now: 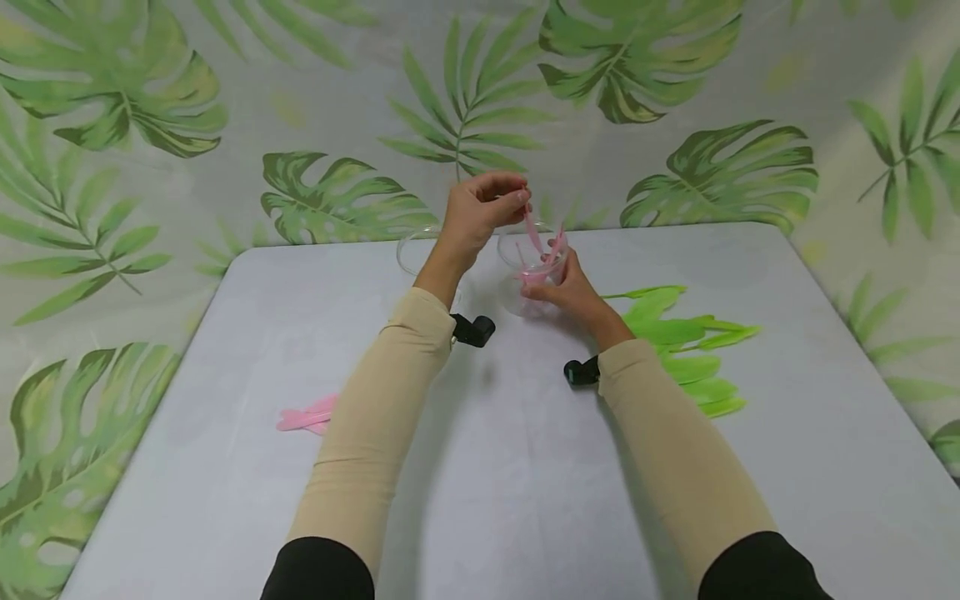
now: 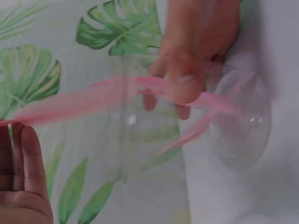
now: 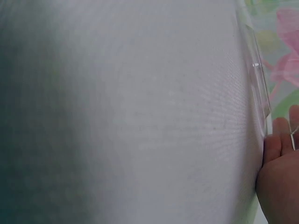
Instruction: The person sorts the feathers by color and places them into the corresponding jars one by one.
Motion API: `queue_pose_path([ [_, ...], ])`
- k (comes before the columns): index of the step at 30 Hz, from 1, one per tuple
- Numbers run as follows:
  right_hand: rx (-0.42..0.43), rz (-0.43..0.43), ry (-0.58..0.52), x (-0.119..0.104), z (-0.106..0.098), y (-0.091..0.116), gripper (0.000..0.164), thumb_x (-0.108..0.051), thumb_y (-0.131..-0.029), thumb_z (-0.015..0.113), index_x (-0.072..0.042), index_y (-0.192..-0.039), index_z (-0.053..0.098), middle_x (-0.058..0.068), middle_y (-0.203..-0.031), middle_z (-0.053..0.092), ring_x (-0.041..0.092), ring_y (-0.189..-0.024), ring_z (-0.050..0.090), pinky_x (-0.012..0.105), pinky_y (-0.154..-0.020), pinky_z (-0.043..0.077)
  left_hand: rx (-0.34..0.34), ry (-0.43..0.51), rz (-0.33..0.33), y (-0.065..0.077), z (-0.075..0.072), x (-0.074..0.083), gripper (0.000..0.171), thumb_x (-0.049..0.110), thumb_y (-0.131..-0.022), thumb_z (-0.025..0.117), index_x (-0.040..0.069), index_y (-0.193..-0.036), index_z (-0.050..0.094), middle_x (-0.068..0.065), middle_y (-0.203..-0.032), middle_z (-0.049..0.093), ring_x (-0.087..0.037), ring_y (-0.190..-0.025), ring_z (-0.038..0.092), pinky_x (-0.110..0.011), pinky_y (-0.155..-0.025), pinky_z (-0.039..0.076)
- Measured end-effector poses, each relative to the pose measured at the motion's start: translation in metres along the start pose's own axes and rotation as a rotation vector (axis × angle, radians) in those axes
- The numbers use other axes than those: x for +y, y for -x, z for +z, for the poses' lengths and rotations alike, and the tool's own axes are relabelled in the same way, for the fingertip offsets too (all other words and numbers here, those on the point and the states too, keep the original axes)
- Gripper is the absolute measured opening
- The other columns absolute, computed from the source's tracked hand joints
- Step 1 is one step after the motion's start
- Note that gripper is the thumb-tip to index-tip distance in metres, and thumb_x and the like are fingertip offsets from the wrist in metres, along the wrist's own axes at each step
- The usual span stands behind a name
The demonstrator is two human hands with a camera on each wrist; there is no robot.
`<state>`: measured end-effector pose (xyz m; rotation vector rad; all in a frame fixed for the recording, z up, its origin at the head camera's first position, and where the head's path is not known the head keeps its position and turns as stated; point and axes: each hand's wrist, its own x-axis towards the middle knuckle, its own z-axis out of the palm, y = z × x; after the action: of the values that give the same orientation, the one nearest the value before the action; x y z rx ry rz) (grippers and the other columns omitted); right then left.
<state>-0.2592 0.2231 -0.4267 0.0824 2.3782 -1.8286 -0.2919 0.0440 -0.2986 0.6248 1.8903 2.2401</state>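
Observation:
My left hand is raised above a clear plastic cup, pinching a pink feather by its end. In the left wrist view, the fingertips of my left hand hold that pink feather, which stretches toward the cup. My right hand grips the cup from its right side. More pink feathers are in the cup. The right wrist view catches only part of my right hand against the cup's wall, at the right edge.
A second clear round container stands at the table's back edge, partly behind my left wrist. Green feathers lie spread to the right, partly under my right forearm. Loose pink feathers lie at the left beside my left sleeve.

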Motion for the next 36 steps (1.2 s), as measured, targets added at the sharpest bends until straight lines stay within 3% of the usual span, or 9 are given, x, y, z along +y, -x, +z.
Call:
queue_pose_path([
  [5, 0.016, -0.018, 0.009, 0.004, 0.001, -0.004, 0.099, -0.027, -0.087, 0.076, -0.021, -0.156, 0.006, 0.009, -0.164, 0.020, 0.028, -0.153, 0.017, 0.052, -0.126, 0.012, 0.024, -0.010, -0.053, 0.003, 0.004, -0.021, 0.022, 0.000, -0.092, 0.067, -0.009, -0.111, 0.065, 0.003, -0.086, 0.068, -0.011, -0.079, 0.067, -0.030, -0.084, 0.060],
  [14, 0.023, -0.013, -0.028, 0.005, 0.000, -0.005, 0.098, -0.024, -0.086, 0.076, -0.021, -0.156, 0.009, 0.008, -0.164, 0.019, 0.027, -0.149, 0.024, 0.047, -0.126, 0.018, 0.034, 0.031, -0.049, 0.004, 0.007, -0.043, 0.023, 0.000, -0.092, 0.067, -0.011, -0.112, 0.064, 0.003, -0.083, 0.068, -0.009, -0.077, 0.069, -0.029, -0.081, 0.060],
  [20, 0.002, 0.004, -0.033, -0.005, 0.001, 0.001, 0.100, -0.023, -0.086, 0.076, -0.019, -0.157, 0.006, 0.008, -0.165, 0.016, 0.028, -0.149, 0.024, 0.046, -0.126, 0.019, 0.042, 0.040, -0.040, 0.005, 0.008, -0.046, 0.027, -0.001, -0.092, 0.066, -0.015, -0.116, 0.062, 0.004, -0.081, 0.068, -0.008, -0.076, 0.069, -0.027, -0.079, 0.060],
  [29, -0.032, 0.005, -0.066, -0.027, 0.002, 0.020, 0.099, -0.016, -0.086, 0.074, -0.012, -0.157, 0.006, 0.017, -0.163, 0.020, 0.032, -0.149, 0.025, 0.046, -0.126, 0.020, 0.044, 0.017, -0.042, 0.005, 0.008, -0.050, 0.030, 0.001, -0.092, 0.066, -0.014, -0.117, 0.061, 0.005, -0.082, 0.067, -0.008, -0.077, 0.067, -0.025, -0.078, 0.059],
  [36, -0.036, 0.004, -0.052, -0.030, 0.002, 0.022, 0.101, -0.017, -0.087, 0.073, -0.013, -0.158, 0.002, 0.017, -0.163, 0.019, 0.033, -0.148, 0.025, 0.046, -0.126, 0.020, 0.030, -0.027, -0.056, 0.006, 0.008, -0.049, 0.029, 0.003, -0.093, 0.066, -0.011, -0.118, 0.063, 0.006, -0.086, 0.067, -0.007, -0.079, 0.066, -0.024, -0.080, 0.059],
])
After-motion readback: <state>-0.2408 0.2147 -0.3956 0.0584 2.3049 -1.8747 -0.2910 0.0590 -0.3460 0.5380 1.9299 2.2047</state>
